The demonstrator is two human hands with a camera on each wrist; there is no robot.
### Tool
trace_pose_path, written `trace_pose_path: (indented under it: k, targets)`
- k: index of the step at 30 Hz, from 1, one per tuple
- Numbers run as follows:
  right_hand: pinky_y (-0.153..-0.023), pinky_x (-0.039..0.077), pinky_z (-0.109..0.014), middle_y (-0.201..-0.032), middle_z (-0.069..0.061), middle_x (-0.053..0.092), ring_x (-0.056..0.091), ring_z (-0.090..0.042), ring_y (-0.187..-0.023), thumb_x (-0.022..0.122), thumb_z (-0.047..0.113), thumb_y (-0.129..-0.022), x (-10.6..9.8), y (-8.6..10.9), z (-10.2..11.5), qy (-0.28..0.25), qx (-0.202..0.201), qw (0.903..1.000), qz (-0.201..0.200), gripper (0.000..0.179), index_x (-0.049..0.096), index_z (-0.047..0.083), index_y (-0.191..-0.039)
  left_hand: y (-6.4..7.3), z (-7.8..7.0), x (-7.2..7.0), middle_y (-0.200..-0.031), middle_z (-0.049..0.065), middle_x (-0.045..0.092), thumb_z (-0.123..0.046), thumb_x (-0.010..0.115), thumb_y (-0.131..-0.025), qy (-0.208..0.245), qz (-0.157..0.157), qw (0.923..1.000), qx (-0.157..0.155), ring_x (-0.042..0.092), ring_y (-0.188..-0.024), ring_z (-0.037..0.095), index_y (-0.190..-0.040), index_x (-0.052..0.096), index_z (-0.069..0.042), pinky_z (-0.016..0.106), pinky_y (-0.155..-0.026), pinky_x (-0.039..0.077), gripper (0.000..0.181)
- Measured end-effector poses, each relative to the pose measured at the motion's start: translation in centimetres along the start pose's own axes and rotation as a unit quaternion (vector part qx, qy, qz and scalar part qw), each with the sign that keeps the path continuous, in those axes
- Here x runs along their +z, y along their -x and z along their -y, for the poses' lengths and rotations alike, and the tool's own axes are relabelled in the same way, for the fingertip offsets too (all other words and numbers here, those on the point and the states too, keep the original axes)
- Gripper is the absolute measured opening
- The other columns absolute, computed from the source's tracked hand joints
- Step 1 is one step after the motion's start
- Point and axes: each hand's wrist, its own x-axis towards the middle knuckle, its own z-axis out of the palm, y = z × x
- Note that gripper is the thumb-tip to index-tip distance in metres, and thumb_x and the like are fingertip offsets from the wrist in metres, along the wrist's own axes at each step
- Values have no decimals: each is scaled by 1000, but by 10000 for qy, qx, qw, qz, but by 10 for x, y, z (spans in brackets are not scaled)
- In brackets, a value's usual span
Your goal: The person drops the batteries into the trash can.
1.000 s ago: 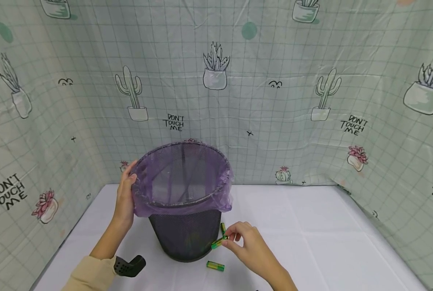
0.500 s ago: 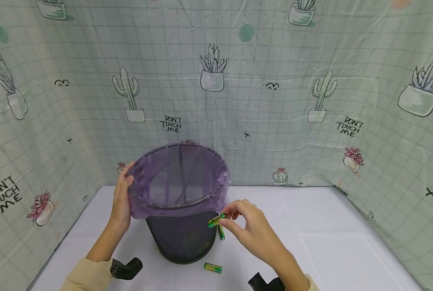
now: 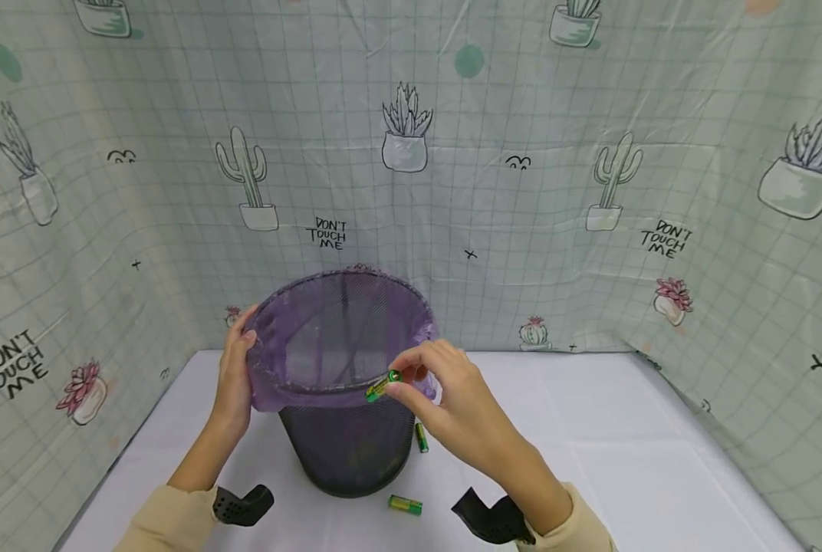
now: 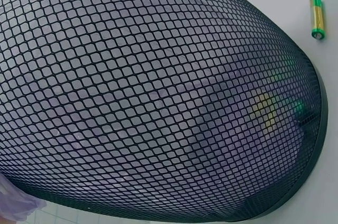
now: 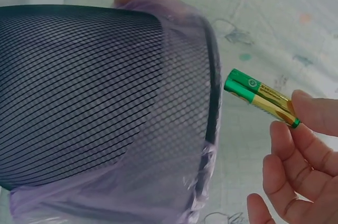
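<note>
A black mesh wastebasket [image 3: 349, 452], lined with a purple plastic bag [image 3: 300, 395] folded over its rim, stands on the white table. My left hand [image 3: 233, 376] grips its left side at the rim, thumb near the edge. Between the thumb and fingertips of my right hand [image 3: 452, 399] is a green-and-gold battery [image 5: 261, 97], held in front of the basket's near right rim. One battery [image 3: 406, 504] lies on the table before the basket, and another battery [image 3: 421, 438] beside its right side. Blurred yellow and green patches [image 4: 264, 110] show through the mesh.
A grey-green cloth [image 3: 494, 207] printed with cacti and a grid hangs behind and on both sides. White tabletop [image 3: 590, 445] stretches to the right of the basket. Black straps [image 3: 492, 517] sit at both wrists.
My right hand has lifted the battery from beside the basket's base, up and leftward to near the rim. The left hand keeps its place on the basket.
</note>
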Motion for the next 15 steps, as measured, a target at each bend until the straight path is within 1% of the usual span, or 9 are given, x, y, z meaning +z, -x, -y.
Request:
trace_pose_path:
  k: [4,7,11,15]
  targets:
    - [-78,36,-29,-84,5,56,49,-9,-82,67,16,-84,3,-14,3,-74,-5,9999,-70,15,62,12,-97,-1,0,0,-132,-5,41,-28,29,-97,-30,1,10000,-11,40,-118,13,-144,30,-19,20,-92,34,48]
    - [-83,35,-32,-84,4,57,49,-11,-83,67,15,-85,9,-23,3,-175,127,9998,-50,15,62,11,-98,-1,0,-1,-132,-5,41,-28,29,-97,-38,24,10000,-23,40,-118,14,-144,29,-20,20,-92,33,48]
    - [-86,33,-38,-84,3,58,49,-11,-83,67,16,-85,18,-30,0,-188,309,9993,90,14,62,10,-98,0,-1,-1,-130,-5,41,-29,29,-96,-39,21,10000,-66,40,-116,13,-144,30,-21,21,-91,34,48]
    - [-94,31,-48,-85,4,60,51,-14,-83,67,16,-85,26,-32,-1,-123,435,9985,311,14,64,11,-98,0,-1,-1,-129,-6,42,-29,29,-96,-53,-8,9999,-119,41,-115,12,-144,30,-22,21,-90,35,48]
